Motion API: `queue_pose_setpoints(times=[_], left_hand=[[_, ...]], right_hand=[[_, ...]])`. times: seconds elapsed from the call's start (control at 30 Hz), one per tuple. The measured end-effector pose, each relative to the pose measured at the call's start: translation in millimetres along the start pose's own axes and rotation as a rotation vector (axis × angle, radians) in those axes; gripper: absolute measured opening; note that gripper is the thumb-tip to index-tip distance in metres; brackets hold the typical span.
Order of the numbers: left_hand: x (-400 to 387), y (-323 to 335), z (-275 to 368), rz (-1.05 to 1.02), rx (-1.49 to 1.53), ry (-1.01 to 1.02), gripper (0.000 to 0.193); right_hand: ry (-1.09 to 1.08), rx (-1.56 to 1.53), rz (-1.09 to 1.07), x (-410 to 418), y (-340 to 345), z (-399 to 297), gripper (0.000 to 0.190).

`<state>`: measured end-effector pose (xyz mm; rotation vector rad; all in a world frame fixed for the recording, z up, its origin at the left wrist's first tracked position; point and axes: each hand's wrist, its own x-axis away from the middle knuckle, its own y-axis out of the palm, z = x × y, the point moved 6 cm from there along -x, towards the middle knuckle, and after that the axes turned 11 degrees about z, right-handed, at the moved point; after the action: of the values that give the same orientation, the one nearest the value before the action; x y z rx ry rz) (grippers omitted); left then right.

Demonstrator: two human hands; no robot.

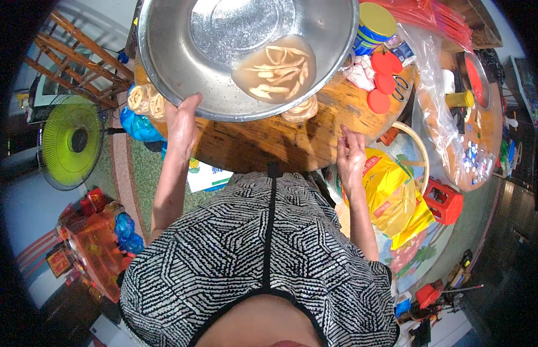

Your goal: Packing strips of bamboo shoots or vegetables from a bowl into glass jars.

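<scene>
A large stainless-steel basin tilts above the round wooden table. My left hand grips its near-left rim, thumb on the inside. Cloudy liquid pools at the basin's lower right, with pale cut strips of food lying in it. Over the table's right edge, my right hand is free, its fingers loosely bent and nothing in them. Left of the basin stand clear packages of similar pale strips. Another such package is partly hidden under the basin's near rim.
Several red lids, scissors and a blue can sit on the wooden table at right. Yellow plastic bags and a red stool are beside me. A green-bladed fan stands at left.
</scene>
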<state>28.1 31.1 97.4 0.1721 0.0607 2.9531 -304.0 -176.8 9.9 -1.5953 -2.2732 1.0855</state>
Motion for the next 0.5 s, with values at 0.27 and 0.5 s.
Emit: queue_pose_setpoints(times=[0.27, 0.5], left_hand=[[-1, -3, -1, 0.016, 0.004, -0.027, 0.053], [-3, -6, -4, 0.002, -0.025, -0.005, 0.049]], right_hand=[[-0.057, 0.0, -0.048, -4, 3, -17, 0.029], [-0.445, 0.009, -0.06, -44, 14, -85, 0.033]])
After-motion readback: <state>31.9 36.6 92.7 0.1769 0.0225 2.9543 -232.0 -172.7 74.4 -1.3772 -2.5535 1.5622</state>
